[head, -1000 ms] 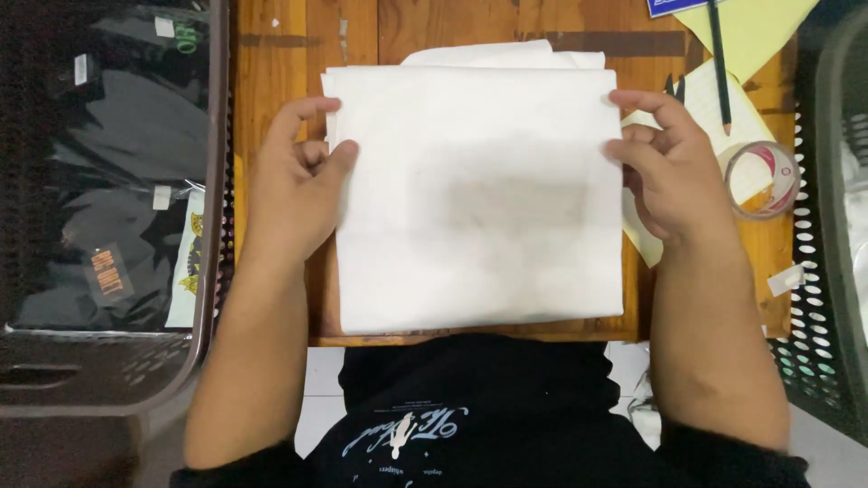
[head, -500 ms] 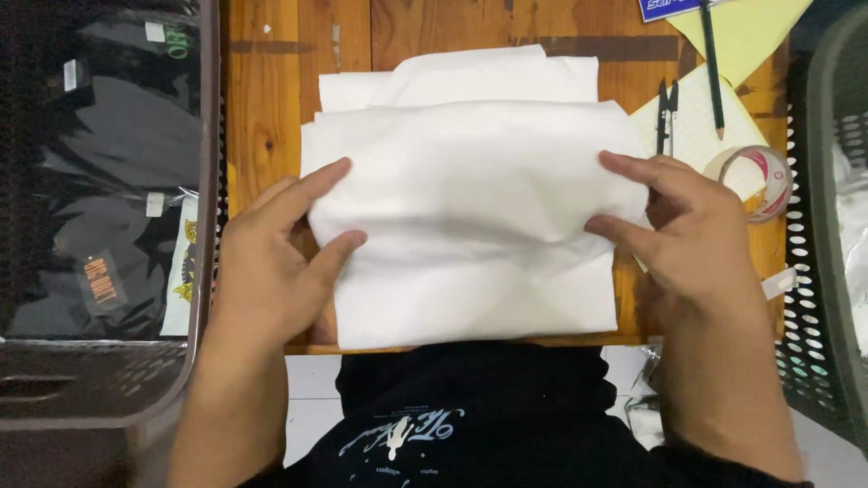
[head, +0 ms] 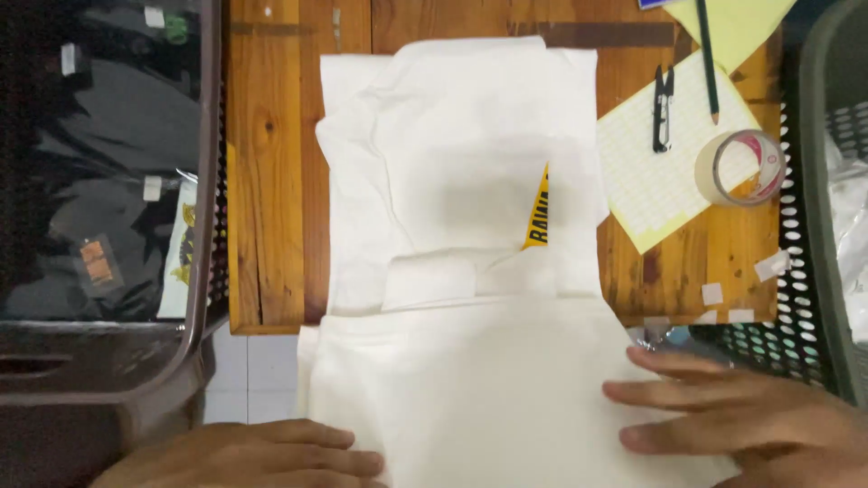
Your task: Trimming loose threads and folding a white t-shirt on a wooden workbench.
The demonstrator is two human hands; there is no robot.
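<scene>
Both hands lie flat with fingers spread, gripping nothing: the left hand (head: 244,452) at the lower left and the right hand (head: 723,416) at the lower right press on the near part of a white folded cloth (head: 452,271). The cloth runs from the frame's bottom up over the wooden table (head: 271,136). Upper right lie a tape roll (head: 737,167), small snips (head: 663,107) and a pencil (head: 706,59).

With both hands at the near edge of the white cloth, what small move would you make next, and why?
Probably smooth the white cloth flat, sliding the left hand and right hand outward. Both palms lie open on its near part, which hangs over the wooden table edge, and folds still show near the middle.
</scene>
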